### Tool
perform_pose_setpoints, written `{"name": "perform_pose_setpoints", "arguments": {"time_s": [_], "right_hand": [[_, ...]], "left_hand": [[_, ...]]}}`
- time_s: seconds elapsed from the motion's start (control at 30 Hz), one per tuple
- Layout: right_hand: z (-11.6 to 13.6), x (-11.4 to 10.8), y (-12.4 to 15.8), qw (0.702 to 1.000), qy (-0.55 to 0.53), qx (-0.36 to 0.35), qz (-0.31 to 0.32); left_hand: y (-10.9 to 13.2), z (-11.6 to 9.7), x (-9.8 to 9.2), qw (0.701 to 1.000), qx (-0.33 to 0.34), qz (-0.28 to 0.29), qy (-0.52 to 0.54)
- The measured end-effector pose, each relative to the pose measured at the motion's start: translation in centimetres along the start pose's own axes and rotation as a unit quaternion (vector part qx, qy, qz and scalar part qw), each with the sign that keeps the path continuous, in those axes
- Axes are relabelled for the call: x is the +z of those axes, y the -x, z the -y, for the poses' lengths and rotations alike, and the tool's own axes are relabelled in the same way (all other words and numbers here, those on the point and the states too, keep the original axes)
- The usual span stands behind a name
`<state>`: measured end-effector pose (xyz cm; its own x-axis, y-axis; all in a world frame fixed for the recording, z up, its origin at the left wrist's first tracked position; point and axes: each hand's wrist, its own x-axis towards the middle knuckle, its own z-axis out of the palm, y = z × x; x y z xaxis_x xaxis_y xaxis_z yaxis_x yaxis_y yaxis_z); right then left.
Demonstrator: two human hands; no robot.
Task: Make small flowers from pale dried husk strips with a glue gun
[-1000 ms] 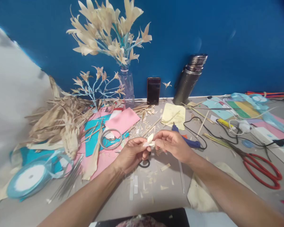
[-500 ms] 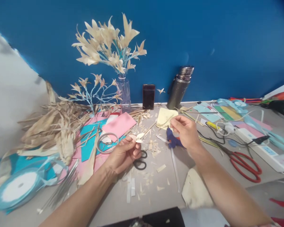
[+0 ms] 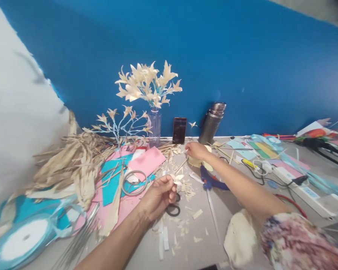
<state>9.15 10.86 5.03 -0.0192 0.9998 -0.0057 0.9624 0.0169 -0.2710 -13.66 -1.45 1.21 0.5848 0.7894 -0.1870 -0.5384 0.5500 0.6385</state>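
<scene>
My left hand [image 3: 161, 193] is closed in a pinch on a small cream flower [image 3: 178, 179] that looks made of dried husk. Just below those fingers, the black handles of scissors [image 3: 173, 210] show on the table, the rest hidden by the hand. My right hand [image 3: 197, 151] reaches over a pale yellow piece [image 3: 195, 161] at the back of the table, below the phone. Its fingers are bent together, and what lies between them is too small to make out. A blue glue gun [image 3: 210, 179] rests under the right forearm, with a clear glue stick [image 3: 213, 215] extending toward me.
Husk flowers stand in a clear bottle [image 3: 154, 129], beside a phone [image 3: 179, 130] and a leaning flask [image 3: 212, 123]. Dried husks [image 3: 73, 161], pink paper [image 3: 147, 163], a tape ring [image 3: 134, 182] and a ribbon spool [image 3: 25, 238] lie left. A power strip [image 3: 302, 193] lies right.
My right hand has moved left and farther back, from near the glue gun to below the phone. The left hand keeps the flower. The head view has tilted up.
</scene>
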Motion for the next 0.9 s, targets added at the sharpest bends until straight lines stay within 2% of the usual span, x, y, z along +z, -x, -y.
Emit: {"name": "perform_pose_setpoints", "arguments": {"time_s": [0.13, 0.37, 0.63, 0.9], "right_hand": [[0.4, 1.5, -2.1, 0.999, 0.049, 0.002, 0.017], [0.4, 1.9, -3.2, 0.997, 0.078, 0.002, 0.026], [-0.8, 1.5, -3.1, 0.997, 0.079, -0.005, 0.015], [0.3, 1.6, -2.8, 0.999, 0.011, 0.003, 0.046]], "left_hand": [[-0.2, -0.2, -0.3, 1.000, 0.014, -0.002, 0.005], [-0.3, 0.0, -0.4, 1.000, 0.008, 0.012, 0.011], [-0.3, -0.1, -0.4, 1.000, 0.017, 0.004, 0.009], [-0.3, 0.0, -0.3, 1.000, 0.007, -0.005, -0.006]]}}
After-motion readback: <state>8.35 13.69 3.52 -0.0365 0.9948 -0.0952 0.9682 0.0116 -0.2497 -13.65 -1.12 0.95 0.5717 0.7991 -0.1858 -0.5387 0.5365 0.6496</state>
